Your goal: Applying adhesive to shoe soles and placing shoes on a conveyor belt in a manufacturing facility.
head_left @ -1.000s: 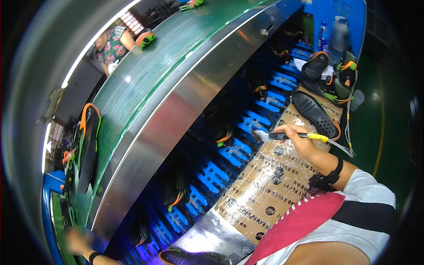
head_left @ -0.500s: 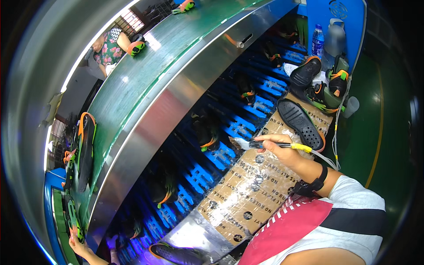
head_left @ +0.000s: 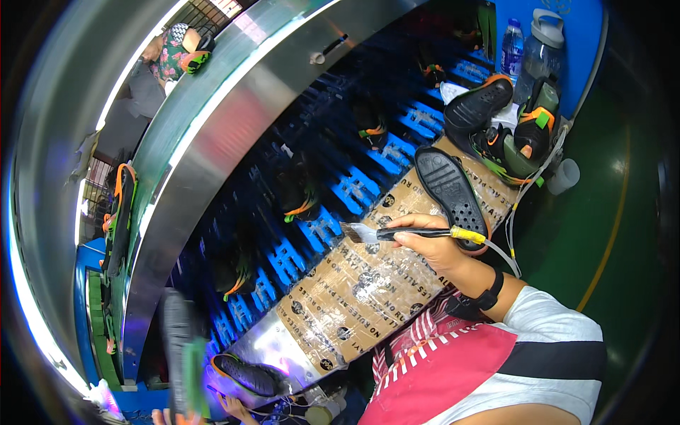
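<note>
In my right hand I grip a flat brush by its dark handle. Its bristles point left above the cardboard. A yellow-wrapped joint links the brush to a pale tube. Beyond this hand, a black-soled shoe lies sole up on the cardboard; ridges and round holes mark the sole. At the lower left edge, my left hand is closed on a shoe, dark with a green part and smeared by motion. Most of that hand is cut off.
Printed cardboard covers the sloping bench. Blue slats carry several shoes past it. A steel rail edges the green belt. Shoes, a bottle and a jug stand far right. Someone else's hand works lower left.
My left hand has taken a shoe off the belt's left end and swung it right, closer to me. The right hand still grips the brush. The whole view has shifted.
</note>
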Demonstrator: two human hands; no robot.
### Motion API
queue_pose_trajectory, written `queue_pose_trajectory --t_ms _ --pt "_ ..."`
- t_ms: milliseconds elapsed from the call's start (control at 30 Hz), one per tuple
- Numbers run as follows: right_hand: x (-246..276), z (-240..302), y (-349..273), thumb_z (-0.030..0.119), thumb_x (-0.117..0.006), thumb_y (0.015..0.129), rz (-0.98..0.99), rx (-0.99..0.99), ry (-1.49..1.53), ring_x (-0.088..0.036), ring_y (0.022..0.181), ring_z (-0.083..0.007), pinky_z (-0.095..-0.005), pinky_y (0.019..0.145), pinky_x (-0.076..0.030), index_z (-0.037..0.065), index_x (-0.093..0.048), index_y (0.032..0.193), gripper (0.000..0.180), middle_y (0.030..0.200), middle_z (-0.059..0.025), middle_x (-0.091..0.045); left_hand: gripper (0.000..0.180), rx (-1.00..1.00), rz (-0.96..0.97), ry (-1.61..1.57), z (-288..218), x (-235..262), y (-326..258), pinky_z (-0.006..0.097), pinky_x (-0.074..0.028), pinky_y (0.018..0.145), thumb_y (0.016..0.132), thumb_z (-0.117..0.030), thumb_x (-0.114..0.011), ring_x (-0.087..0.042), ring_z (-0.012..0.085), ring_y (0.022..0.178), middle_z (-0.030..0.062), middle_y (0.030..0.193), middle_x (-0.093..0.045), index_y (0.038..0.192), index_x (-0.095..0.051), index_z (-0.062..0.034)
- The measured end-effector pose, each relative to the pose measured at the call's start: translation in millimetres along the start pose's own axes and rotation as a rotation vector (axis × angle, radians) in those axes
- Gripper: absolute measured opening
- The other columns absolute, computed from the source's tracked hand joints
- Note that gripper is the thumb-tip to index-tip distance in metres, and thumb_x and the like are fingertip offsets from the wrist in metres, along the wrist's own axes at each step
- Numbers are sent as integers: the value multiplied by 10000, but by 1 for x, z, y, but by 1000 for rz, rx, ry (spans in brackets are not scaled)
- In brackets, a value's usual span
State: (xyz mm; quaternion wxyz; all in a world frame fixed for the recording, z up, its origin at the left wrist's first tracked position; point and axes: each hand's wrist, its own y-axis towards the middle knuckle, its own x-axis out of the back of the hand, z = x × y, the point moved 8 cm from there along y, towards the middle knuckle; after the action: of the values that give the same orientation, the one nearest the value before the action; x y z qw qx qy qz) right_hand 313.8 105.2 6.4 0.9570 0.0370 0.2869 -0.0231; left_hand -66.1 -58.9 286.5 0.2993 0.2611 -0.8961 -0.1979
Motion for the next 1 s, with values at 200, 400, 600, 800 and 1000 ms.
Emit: queue_pose_trajectory --t_ms 200,400,600,800,1000 --pt "15 -12 -18 59 -563 794 3 -57 31 -591 768 -111 -218 722 -475 -49 -573 992 225 893 -90 -611 157 198 123 -201 92 -90 -82 449 -484 757 792 -45 -575 -571 317 932 151 1233 -408 866 -437 -61" --pt "53 -13 -33 68 -575 784 -97 -28 -63 -598 753 -121 -222 708 -480 -53 -571 985 235 897 -95 -612 197 76 327 293 169 -174 -138 281 -498 711 733 38 -613 -520 230 1027 206 1258 -374 782 -443 -50" --pt "59 -23 -39 51 -569 795 -121 -28 40 -597 755 -134 -238 709 -484 -57 -563 992 225 900 -113 -612 244 992 341 -332 228 -188 -208 287 -463 624 756 -2 -610 -575 178 820 66 1006 -536 869 -434 -128" --pt "40 -17 -38 49 -569 793 -87 -7 -10 -590 747 -111 -211 702 -465 -47 -561 1004 233 882 -93 -617 870 1062 384 -571 191 -220 -189 249 -431 578 721 -125 -649 -546 152 866 79 1180 -473 1389 -92 -165" --pt "37 -21 -44 58 -573 797 -102 -21 29 -593 761 -120 -220 723 -467 -39 -532 1009 236 897 -95 -606 559 1287 370 -1018 213 -254 -196 428 -359 831 777 -452 -528 -476 230 1019 42 1160 -512 1248 -406 -177"
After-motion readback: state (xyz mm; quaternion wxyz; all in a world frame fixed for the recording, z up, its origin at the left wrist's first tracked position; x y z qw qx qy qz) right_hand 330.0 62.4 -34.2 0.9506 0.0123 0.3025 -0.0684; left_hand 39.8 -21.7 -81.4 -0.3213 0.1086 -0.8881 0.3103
